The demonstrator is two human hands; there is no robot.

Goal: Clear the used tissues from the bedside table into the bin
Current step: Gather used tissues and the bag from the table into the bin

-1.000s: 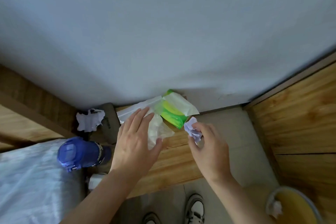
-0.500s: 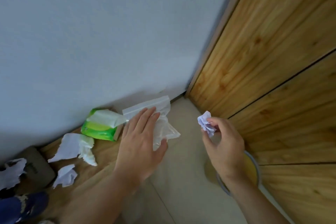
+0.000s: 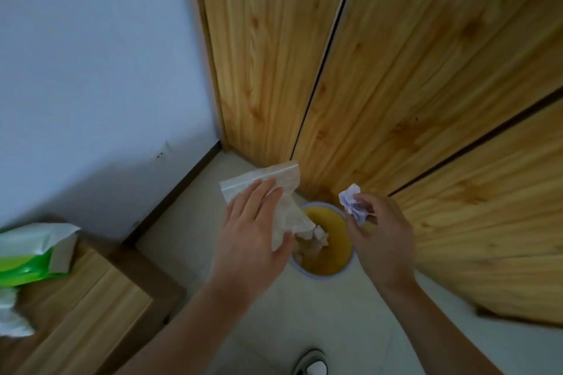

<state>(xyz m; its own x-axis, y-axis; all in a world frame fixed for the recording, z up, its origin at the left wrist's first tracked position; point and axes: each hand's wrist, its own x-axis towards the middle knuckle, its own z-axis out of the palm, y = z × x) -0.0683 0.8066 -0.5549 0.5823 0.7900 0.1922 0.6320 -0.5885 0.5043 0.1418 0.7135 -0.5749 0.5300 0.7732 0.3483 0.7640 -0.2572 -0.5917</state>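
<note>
My left hand (image 3: 253, 237) holds a clear plastic bag with a white tissue (image 3: 281, 189) over the bin's left rim. My right hand (image 3: 380, 237) pinches a small crumpled white tissue (image 3: 353, 204) between thumb and fingers, above the bin's right side. The bin (image 3: 333, 265) is round, yellow inside with a pale rim, and stands on the floor below both hands. Crumpled tissues (image 3: 316, 236) lie inside it. The wooden bedside table (image 3: 91, 307) is at lower left, with another white tissue (image 3: 12, 316) at its left edge.
A green and white tissue pack (image 3: 33, 253) lies on the table by the white wall. Wooden wardrobe doors (image 3: 411, 85) rise right behind the bin. Pale floor tiles and the tip of my shoe (image 3: 310, 364) show at the bottom.
Both hands have carried their tissues rightward off the bedside table to above the bin. The view has swung right, so the table now sits at the far left.
</note>
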